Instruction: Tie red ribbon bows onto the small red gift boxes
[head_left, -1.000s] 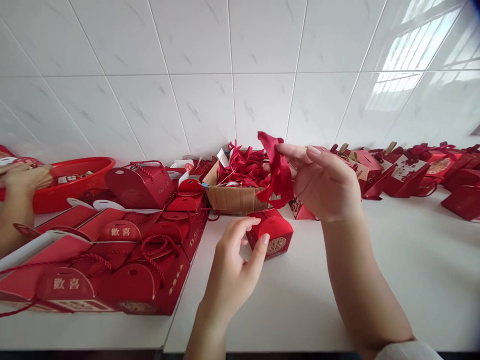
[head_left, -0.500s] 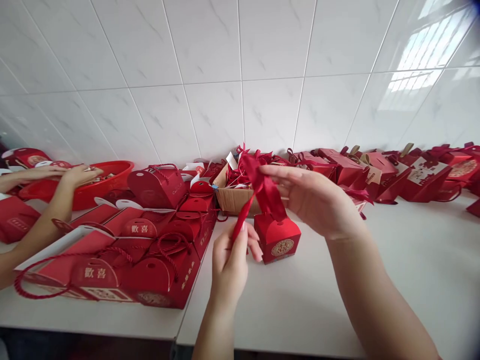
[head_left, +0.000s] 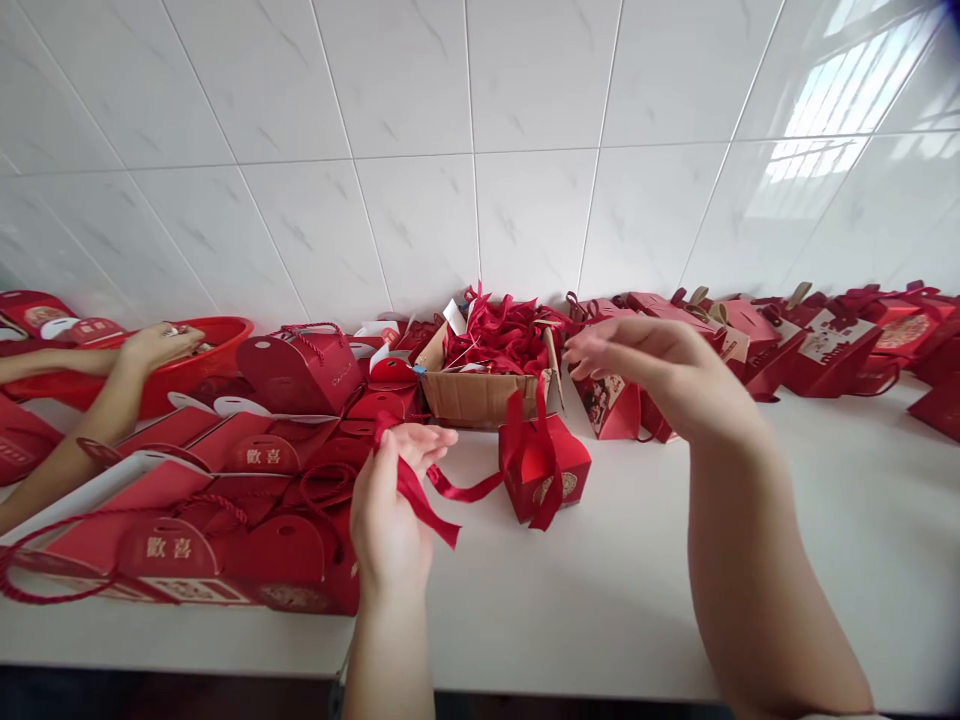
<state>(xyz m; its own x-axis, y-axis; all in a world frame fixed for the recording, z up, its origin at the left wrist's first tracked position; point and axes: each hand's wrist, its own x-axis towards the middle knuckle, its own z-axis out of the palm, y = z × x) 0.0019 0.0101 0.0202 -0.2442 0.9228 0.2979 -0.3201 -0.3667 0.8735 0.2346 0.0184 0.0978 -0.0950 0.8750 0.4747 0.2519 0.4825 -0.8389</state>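
A small red gift box (head_left: 574,462) with a round gold emblem stands on the white table. Loose red ribbon (head_left: 555,465) drapes over its top and front. Left of it, my left hand (head_left: 394,515) pinches a red ribbon (head_left: 427,505) between thumb and forefinger. One tail hangs below the palm; another strip runs toward the box, and I cannot tell whether it joins the ribbon there. My right hand (head_left: 649,365) hovers above and right of the box, fingers stretched out and bent at the wrist, with nothing visible in it.
Behind the box is a cardboard carton (head_left: 472,398) heaped with red ribbons. Rows of red gift boxes (head_left: 255,560) fill the left. More handled boxes (head_left: 832,350) line the tiled wall at right. A co-worker's hands (head_left: 154,345) reach into a red basin (head_left: 236,335) at far left.
My left hand has drawn left with the ribbon. My right hand has come off the ribbon and moved to the right. Ribbon that was held up now drapes over the small box.
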